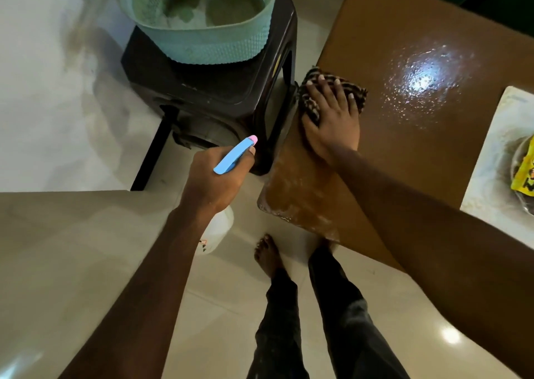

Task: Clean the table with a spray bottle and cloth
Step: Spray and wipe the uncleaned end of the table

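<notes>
Cloth (pixel 313 109) is pressed flat at the tabletop (pixel 404 161) edge by spread fingers (pixel 325 86) of the right hand (pixel 332 127), so overlapping strokes toward the wet patch (pixel 424 80) are probably best made with even pressure, spray bottle (pixel 235 156) gripped aside by the left hand (pixel 216 182).

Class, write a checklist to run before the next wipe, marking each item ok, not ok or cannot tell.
1. Cloth flat under right hand on table: ok.
2. Left hand grips spray bottle clear of tabletop: ok.
3. Wet patch lies beyond the cloth: ok.
4. Whole tabletop free to wipe: not ok, white tray at right.
5. Liquid left in bottle: cannot tell.
</notes>
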